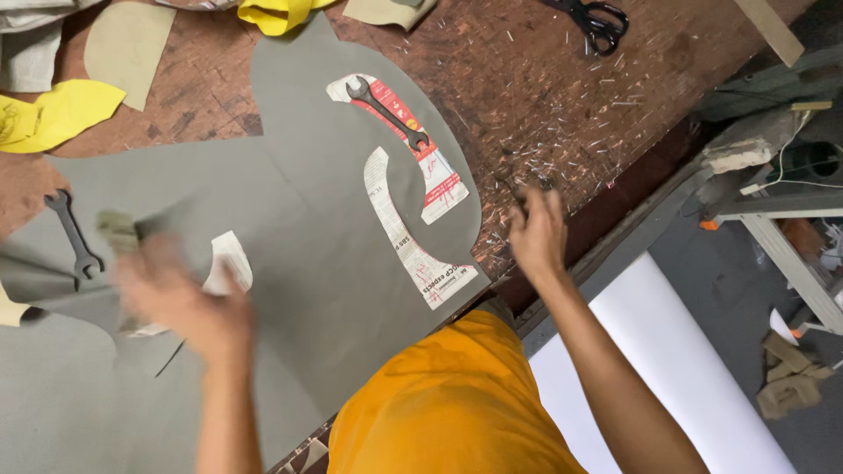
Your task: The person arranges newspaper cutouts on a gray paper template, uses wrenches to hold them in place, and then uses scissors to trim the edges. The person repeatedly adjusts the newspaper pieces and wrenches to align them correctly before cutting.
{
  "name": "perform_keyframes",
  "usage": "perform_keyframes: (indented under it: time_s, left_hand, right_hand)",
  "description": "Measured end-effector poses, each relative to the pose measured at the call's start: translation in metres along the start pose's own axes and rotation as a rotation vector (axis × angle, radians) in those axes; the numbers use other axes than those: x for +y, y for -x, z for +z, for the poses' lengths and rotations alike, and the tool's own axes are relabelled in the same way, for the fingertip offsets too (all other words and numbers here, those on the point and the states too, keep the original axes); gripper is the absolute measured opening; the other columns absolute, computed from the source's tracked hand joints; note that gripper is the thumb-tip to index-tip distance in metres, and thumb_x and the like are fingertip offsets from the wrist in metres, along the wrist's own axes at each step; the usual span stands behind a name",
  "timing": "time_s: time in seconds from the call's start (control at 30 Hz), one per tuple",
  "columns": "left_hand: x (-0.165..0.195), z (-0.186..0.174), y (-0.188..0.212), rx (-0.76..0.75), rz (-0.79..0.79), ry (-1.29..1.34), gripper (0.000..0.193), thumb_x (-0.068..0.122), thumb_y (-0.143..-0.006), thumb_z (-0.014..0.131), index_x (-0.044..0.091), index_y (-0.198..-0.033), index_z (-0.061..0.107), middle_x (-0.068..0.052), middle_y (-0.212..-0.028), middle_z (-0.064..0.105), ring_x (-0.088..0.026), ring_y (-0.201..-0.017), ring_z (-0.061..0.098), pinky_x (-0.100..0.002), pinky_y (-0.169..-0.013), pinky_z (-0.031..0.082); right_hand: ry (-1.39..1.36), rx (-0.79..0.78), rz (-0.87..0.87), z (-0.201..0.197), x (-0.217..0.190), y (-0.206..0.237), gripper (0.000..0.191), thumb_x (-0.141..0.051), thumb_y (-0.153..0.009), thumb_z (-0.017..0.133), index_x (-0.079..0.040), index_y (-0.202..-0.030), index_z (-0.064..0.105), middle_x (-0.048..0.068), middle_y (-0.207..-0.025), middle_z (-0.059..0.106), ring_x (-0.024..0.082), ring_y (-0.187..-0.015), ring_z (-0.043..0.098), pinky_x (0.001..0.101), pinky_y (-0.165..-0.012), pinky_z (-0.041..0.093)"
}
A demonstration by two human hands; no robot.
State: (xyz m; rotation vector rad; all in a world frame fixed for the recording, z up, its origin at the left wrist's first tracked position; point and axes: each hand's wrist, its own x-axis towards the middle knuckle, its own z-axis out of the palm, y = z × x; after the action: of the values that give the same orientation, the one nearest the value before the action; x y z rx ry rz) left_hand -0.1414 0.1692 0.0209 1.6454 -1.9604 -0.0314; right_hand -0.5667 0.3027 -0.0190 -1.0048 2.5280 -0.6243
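1. Grey fabric sheet (290,202) is lying spread over the brown worktable (544,96), covering most of its left part.
2. Left hand (180,303) is hovering over the fabric's left area, motion-blurred; it is gripping a small olive-coloured piece (118,233), though finger positions are too blurred to tell exactly.
3. A paper pattern piece (230,263) is lying on the fabric just beside that hand.
4. Right hand (537,233) is sitting at the table's near edge, just past the fabric's right border, fingers loosely spread, holding nothing visible; blurred.
5. A curved paper pattern (406,233) and a red-printed pattern (430,158) are resting on the fabric, the latter weighted by a black wrench (386,112).
6. A second wrench (73,233) is lying on the fabric's left edge.
7. Black scissors (593,19) are lying at the far table edge, well apart.
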Motion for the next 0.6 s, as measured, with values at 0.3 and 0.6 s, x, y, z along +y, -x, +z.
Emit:
perform_keyframes:
  time_s: [0.3, 0.6]
  left_hand:
    - [0.143, 0.097, 0.04, -0.485, 0.258, 0.196, 0.022, 0.028, -0.09, 0.074, 0.017, -0.11, 0.069, -0.007, -0.147, 0.054, -0.032, -0.152, 0.033, -0.077, -0.117, 0.012]
    - [0.084, 0.056, -0.002, -0.459, 0.002, 0.36, 0.065, 0.039, -0.078, 0.08, 0.006, -0.13, 0.061, -0.011, -0.14, 0.052, -0.032, -0.139, 0.04, -0.07, -0.113, 0.025]
  right_hand:
    - [-0.1, 0.034, -0.196, 0.001, -0.027, 0.052, 0.031, -0.006, -0.091, 0.069, -0.006, -0.123, 0.069, 0.014, -0.106, 0.059, 0.028, -0.099, 0.064, 0.0406, -0.084, 0.054]
    - [-0.197, -0.207, -0.146, 0.013, -0.056, 0.066, 0.035, -0.011, -0.089, 0.07, -0.004, -0.123, 0.066, 0.011, -0.114, 0.057, 0.024, -0.104, 0.063, 0.0341, -0.082, 0.057]
